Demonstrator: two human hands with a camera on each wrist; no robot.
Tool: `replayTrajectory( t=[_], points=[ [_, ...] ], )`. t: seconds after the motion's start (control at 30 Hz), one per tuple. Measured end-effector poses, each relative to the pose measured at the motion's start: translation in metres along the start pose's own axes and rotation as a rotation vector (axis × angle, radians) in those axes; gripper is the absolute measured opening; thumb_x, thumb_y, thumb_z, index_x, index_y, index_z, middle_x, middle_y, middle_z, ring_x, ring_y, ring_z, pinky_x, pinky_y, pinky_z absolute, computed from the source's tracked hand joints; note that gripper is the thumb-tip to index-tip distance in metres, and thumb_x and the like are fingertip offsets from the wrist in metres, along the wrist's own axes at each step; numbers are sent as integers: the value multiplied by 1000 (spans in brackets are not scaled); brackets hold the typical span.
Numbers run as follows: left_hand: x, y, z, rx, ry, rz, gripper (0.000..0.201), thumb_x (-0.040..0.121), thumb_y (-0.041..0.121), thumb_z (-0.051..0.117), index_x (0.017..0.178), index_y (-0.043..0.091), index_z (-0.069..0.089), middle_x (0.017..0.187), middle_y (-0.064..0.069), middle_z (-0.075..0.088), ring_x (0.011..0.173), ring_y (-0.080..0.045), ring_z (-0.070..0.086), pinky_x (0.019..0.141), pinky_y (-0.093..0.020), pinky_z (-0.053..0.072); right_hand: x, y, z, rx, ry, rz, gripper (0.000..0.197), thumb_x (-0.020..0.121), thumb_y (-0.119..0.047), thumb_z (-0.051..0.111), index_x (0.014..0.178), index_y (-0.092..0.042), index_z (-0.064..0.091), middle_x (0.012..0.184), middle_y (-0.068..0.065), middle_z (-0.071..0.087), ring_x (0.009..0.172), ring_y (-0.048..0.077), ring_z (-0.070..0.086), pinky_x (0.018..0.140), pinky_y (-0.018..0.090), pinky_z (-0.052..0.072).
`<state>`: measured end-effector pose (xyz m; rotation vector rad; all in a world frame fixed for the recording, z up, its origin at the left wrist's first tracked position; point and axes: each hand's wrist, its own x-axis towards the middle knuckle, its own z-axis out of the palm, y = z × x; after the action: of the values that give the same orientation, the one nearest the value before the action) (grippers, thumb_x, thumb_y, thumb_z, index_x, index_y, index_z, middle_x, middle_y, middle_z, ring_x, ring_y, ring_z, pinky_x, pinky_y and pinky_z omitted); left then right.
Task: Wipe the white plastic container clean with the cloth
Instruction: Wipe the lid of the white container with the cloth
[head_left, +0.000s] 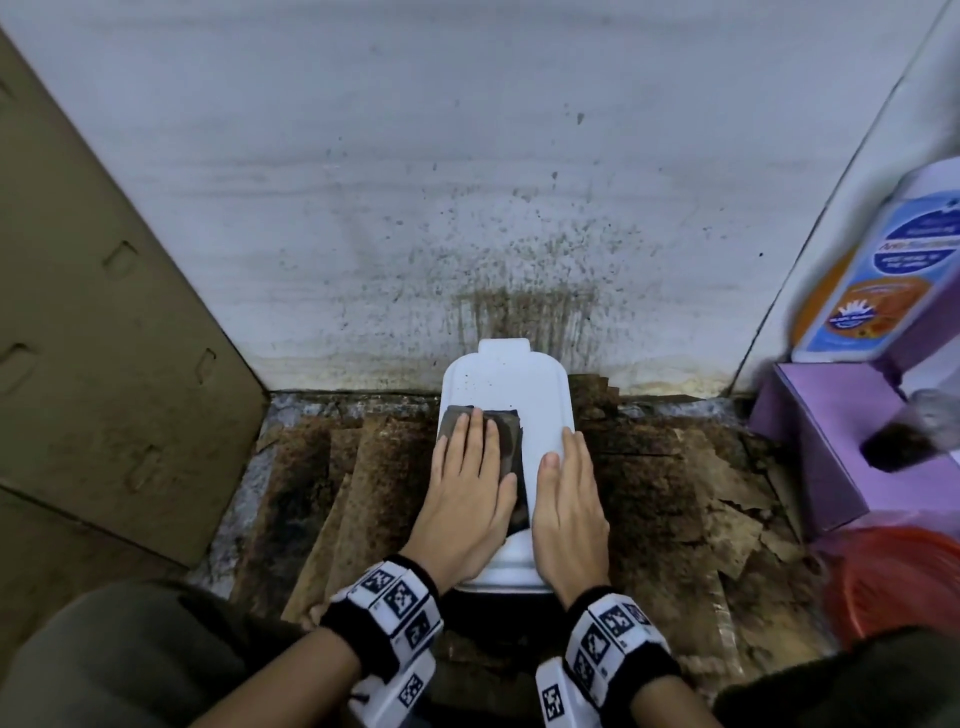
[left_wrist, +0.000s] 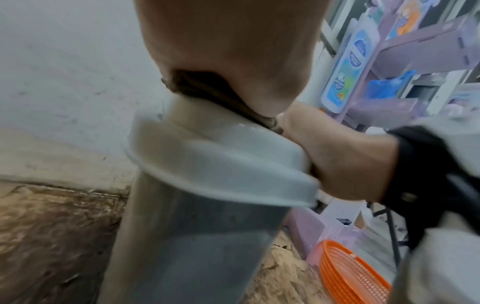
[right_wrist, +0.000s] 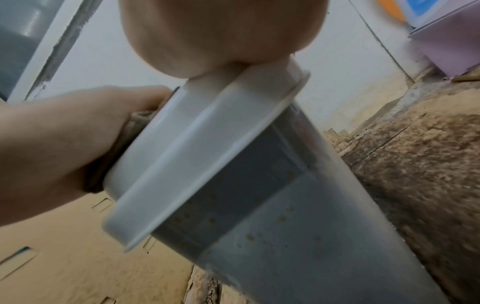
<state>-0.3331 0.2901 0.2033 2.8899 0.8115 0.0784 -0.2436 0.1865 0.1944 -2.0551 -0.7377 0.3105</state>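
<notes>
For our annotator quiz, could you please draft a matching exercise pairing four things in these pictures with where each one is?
1. dark folded cloth
2. right hand
3. orange slotted plastic basket
4. white plastic container

A. on the floor at the right edge
B. flat along the container's right edge
C. upright before the spattered wall
D. pressed under the left hand

Pairs: 1-D, 2-B, 3-A, 4-C

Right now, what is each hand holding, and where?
Left hand presses the cloth flat on the container lid; right hand rests flat on its right edge. Neither grips.
</notes>
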Motion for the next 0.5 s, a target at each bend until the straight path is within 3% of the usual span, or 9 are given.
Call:
replayTrajectory(
  t=[0.3,0.43,0.5],
  points=[
    [71,-25,-14,3,-92,-24,86,90,54,-10,161,7,-1,169,-12,-12,156,-27,-13,124,-44,-5,3,5,5,25,20,-9,73,99,-62,12,159,-21,20,167,-2,17,153,10,16,122,27,19],
    [102,-31,-19,-14,-117,-52,66,108,42,16,161,5,-1,169,-13,-10,156,-28,-13,124,-45,-5,3,6,4,16,8,-6,91,88,-78,1,159,-23,19,167,-4,15,153,8,14,123,27,18],
    [111,-33,-22,-50,-131,-60,65,109,39,20,160,5,-2,169,-14,-10,156,-29,-12,124,-46,-5,3,4,2,17,-6,2,87,90,-74,2,159,-24,18,167,-5,14,153,9,13,123,28,19]
  ],
)
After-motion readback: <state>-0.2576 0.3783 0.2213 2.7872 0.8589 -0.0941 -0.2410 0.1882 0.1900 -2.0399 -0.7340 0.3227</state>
